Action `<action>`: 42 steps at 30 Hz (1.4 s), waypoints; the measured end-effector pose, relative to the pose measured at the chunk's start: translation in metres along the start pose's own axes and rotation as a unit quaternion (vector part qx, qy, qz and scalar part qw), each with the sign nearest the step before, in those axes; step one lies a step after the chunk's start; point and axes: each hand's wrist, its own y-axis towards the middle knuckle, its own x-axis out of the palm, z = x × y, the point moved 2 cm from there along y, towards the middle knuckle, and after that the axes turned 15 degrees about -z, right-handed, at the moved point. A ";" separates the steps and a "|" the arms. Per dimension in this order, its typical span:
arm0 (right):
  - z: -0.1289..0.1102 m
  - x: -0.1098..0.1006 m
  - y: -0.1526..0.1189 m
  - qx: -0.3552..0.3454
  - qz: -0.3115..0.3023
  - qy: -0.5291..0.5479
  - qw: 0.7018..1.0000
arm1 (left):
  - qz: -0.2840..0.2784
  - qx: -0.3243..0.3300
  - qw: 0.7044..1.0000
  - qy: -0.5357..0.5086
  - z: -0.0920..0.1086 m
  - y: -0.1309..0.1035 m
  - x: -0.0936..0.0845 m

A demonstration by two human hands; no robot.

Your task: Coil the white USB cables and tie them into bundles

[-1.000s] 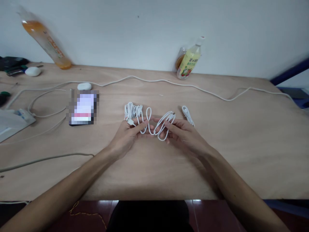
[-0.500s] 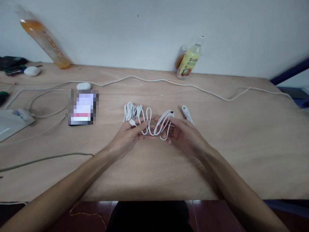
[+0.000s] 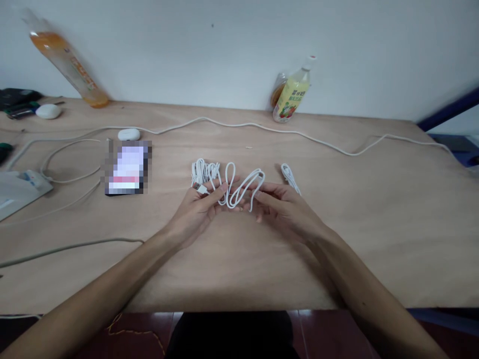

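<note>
We are in the middle of handling a white USB cable (image 3: 231,163), its slack bent into loose loops between our two hands just above the wooden tabletop (image 3: 232,274). Our left hand (image 3: 198,212) has a narrow grip, thumb pressed over the cable against the fingers, with the USB-A plug (image 3: 202,189) lying by the base of the thumb. Our right hand (image 3: 288,212) is partly curled, its thumb and fingers closed on the loops at the other side; the far end of the cable is too blurred there for us to tell how it lies. As we judge it, keeping these loops in order calls for a light, even pinch from both thumbs, since the bends look springy and could slip apart

Just beyond our left fingers sits a bundled white cable (image 3: 201,172); whether it joins the one we hold, we cannot tell. A smaller coiled white cable (image 3: 290,177) lies just beyond our right hand, and a smartphone (image 3: 127,169) rests farther off to the left
</note>
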 end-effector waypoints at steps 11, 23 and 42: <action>0.009 -0.008 -0.001 0.046 0.093 -0.099 0.990 | 0.035 0.014 0.999 -0.006 0.005 -0.003 0.003; -0.010 0.000 0.000 -0.001 0.142 0.020 0.990 | 0.032 0.006 0.999 -0.027 0.005 -0.001 0.003; -0.007 0.001 -0.002 -0.027 0.109 0.051 0.992 | 0.043 0.008 0.998 0.033 0.001 -0.003 0.001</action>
